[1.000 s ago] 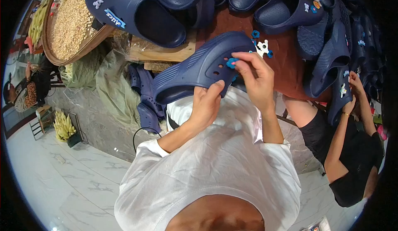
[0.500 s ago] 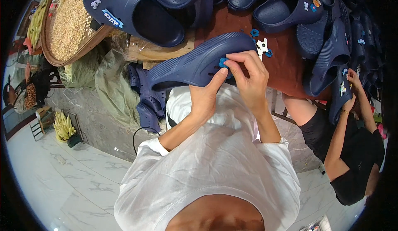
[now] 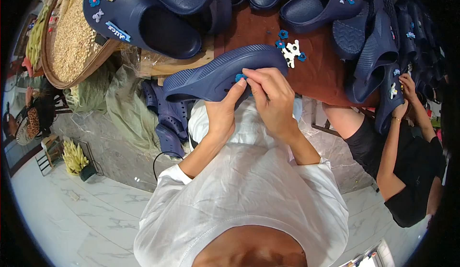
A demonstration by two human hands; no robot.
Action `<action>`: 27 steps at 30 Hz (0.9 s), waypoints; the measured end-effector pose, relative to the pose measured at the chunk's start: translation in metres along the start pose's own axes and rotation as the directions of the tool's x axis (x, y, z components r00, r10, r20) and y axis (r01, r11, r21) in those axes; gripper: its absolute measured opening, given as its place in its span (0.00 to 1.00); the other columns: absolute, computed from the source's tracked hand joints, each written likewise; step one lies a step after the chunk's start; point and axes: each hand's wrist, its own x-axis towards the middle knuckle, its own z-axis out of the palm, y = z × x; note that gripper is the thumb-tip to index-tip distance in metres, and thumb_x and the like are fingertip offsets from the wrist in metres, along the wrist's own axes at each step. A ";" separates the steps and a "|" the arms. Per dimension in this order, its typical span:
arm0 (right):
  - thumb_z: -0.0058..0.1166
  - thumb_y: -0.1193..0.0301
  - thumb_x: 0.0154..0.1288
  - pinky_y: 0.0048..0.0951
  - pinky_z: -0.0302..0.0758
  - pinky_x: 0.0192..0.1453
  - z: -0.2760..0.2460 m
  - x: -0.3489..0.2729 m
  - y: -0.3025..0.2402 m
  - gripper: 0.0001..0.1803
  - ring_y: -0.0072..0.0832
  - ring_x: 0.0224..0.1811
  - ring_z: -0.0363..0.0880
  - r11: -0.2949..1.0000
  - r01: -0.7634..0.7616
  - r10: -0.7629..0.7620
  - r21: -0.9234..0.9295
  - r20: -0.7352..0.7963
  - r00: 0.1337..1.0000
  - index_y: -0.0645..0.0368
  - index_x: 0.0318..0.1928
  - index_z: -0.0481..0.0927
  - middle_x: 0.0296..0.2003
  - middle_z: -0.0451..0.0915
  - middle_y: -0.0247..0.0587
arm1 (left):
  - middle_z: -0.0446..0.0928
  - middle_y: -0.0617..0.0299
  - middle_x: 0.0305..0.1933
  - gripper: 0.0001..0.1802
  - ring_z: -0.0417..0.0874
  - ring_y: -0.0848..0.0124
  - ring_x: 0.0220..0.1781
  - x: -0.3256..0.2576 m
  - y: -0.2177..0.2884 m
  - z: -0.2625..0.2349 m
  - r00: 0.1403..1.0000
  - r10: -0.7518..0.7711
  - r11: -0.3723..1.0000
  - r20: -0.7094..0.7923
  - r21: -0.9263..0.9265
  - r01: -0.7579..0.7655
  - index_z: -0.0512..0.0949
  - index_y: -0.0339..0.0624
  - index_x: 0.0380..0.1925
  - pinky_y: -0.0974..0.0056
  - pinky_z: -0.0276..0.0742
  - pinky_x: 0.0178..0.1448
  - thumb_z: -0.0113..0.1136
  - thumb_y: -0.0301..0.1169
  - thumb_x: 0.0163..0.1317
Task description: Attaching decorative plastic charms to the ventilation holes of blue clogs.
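A navy clog [image 3: 206,73] is held on its side above my lap, its ridged sole edge facing up and away. My left hand [image 3: 221,118] grips its near edge, thumb lying over the upper beside a small blue flower charm [image 3: 240,77]. The fingers of my right hand [image 3: 274,99] are pinched at that charm, against the holes of the clog; they partly cover it. On the brown cloth just beyond lie a loose white charm [image 3: 290,54] and several blue flower charms [image 3: 283,34].
Finished-looking navy clogs with charms [image 3: 139,18] crowd the far side and right. A round basket of pale grains [image 3: 72,37] stands at far left. More clogs [image 3: 168,123] lie below the table's edge. At right a co-worker [image 3: 407,157] in black handles another clog [image 3: 385,106].
The clog and both hands appear shifted slightly left and down, as the whole view has moved. My right fingers stay pinched at the flower charm, which now shows less.
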 end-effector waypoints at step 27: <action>0.56 0.82 0.61 0.20 0.75 0.34 -0.026 0.010 0.014 0.06 0.19 0.31 0.78 0.908 -0.292 0.346 0.301 -0.141 0.928 0.64 0.40 0.77 0.34 0.76 0.37 | 0.78 0.59 0.50 0.16 0.79 0.70 0.52 0.008 0.007 -0.011 0.996 -0.071 0.993 -0.055 -0.103 0.066 0.74 0.38 0.51 0.65 0.74 0.59 0.60 0.31 0.65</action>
